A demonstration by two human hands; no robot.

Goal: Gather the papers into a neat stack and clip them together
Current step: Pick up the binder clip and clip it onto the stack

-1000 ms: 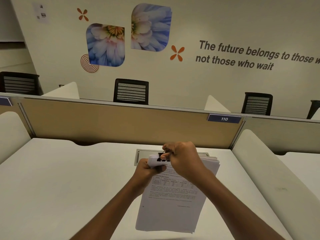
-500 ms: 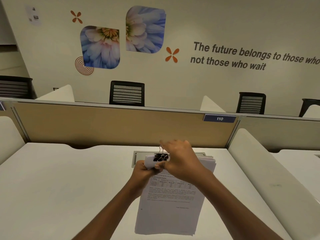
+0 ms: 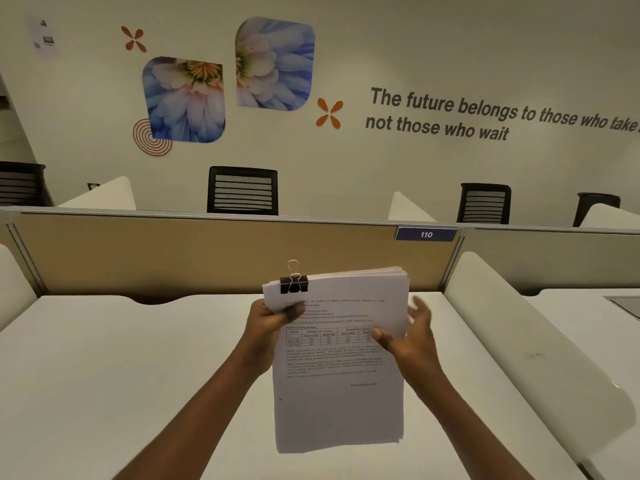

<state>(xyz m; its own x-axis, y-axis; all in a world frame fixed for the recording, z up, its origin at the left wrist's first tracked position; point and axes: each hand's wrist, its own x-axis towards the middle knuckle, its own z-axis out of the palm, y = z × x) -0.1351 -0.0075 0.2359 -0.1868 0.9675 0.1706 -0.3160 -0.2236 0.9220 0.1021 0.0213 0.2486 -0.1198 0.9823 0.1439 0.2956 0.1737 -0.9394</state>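
A thick stack of printed white papers (image 3: 339,403) hangs upright above the desk. A black binder clip (image 3: 294,284) grips its top left corner, one wire handle standing up. My left hand (image 3: 273,323) pinches the stack just below the clip. My right hand (image 3: 412,337) is at the stack's right edge, fingers spread, thumb resting on the front sheet; it holds nothing.
A white desk (image 3: 121,375) lies beneath the papers. A tan partition (image 3: 194,254) with a blue "110" tag (image 3: 426,234) closes the back. A white curved divider (image 3: 519,337) runs along the right. Black chairs stand beyond the partition.
My right hand has let go of the binder clip and moved to the stack's right edge, fingers spread. The clip now sits closed on the corner. The stack has risen a little.
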